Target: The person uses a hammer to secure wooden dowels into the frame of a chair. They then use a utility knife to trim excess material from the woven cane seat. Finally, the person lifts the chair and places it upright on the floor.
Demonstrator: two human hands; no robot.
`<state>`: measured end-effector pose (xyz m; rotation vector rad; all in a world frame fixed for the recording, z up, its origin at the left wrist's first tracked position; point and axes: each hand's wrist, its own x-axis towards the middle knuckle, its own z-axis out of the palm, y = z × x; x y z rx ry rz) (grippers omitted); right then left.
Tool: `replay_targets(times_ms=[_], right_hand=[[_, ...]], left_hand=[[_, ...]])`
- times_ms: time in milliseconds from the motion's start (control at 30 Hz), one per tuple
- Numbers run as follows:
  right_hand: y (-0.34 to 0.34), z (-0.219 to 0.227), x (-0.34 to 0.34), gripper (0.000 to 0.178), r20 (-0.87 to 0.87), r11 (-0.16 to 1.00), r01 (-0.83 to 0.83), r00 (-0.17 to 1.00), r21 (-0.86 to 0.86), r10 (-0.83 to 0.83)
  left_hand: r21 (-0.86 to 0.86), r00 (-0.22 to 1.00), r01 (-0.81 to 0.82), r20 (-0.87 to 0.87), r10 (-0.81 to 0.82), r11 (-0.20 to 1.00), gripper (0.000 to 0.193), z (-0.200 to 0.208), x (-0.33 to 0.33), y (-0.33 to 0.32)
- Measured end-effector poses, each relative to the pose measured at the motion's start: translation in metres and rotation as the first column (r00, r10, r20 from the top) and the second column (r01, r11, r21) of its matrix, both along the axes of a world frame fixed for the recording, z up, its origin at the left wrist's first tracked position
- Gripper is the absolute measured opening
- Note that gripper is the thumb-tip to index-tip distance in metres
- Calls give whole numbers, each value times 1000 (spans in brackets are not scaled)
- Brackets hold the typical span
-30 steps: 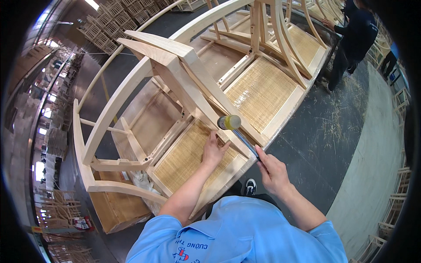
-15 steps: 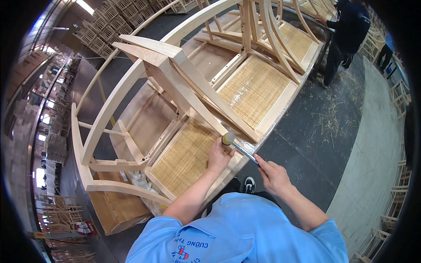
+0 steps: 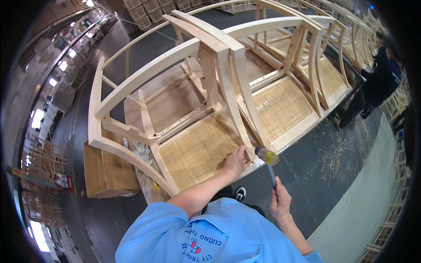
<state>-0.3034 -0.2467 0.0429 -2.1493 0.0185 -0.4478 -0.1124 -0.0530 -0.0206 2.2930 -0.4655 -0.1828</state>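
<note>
My right hand (image 3: 281,200) grips the handle of a hammer (image 3: 268,155). The hammer has a rounded, yellowish head, which hangs beside the end of a chair leg. My left hand (image 3: 236,164) rests at the near corner of a pale wooden chair (image 3: 158,58), its fingertips pinched together at the end of the leg. Whatever is between those fingers, if anything, is too small to make out. Below and left of this hand lies the chair's woven cane panel (image 3: 199,147), set in a wooden frame.
More wooden chairs with a cane panel (image 3: 284,105) line the wrapped bench toward the far right. A cardboard box (image 3: 105,168) stands at the left. At right, a person in dark clothes (image 3: 379,83) works beside the bench. Wood shavings (image 3: 337,147) litter the floor.
The hammer has swung right, off the spot above my left hand, and its handle now points more toward me. My left hand stays at the chair's corner. The whole view has shifted.
</note>
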Motion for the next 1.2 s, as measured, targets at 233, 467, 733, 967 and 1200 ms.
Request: replay_targets(times_ms=[233, 467, 733, 967, 1200], right_hand=[[-1, 14, -14, 51, -219, 1000, -23, 975, -11, 21], [-14, 15, -46, 47, -274, 994, 108, 956, -5, -105], [54, 9, -60, 47, -496, 987, -156, 861, -39, 117], [185, 11, -34, 39, -586, 830, -534, 624, 162, 516], [365, -43, 5, 42, -608, 730, -567, 440, 383, 661]], left_hand=[[-126, 997, -82, -21, 80, 989, 60, 6, -2, 7], [-365, 935, -354, -167, 313, 861, 61, 25, -22, 111], [-134, 820, -216, -562, 105, 967, 71, 88, -149, 295], [278, 660, -509, -482, 577, 815, 78, 55, -241, 420], [267, 507, -762, -321, 800, 590, 83, -5, -200, 477]])
